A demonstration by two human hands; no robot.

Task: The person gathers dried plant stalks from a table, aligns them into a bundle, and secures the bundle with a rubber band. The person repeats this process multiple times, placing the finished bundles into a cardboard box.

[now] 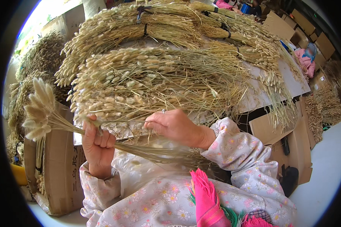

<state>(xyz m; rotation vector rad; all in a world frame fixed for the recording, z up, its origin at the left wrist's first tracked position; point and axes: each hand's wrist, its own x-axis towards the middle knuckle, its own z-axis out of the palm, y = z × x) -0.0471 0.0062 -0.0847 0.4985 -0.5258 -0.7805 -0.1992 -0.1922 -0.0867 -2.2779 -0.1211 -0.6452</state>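
Note:
My left hand (97, 142) is closed around a thin bunch of dried bunny-tail grass (41, 108). Its fluffy pale heads fan out to the left and its stems run right across my lap. My right hand (173, 124), with a ring on one finger, pinches a single stem (125, 121) at the near edge of a big loose pile of the same dried grass (147, 79). That pile lies on a white table (288, 81) in front of me.
Tied bundles of dried grass (159, 22) are stacked at the back of the table. More bundles (39, 56) stand at the left and more grass (326, 106) at the right. An open cardboard box (60, 170) is by my left arm. Flat cartons (276, 128) lean under the table. A person in pink (307, 60) sits far right.

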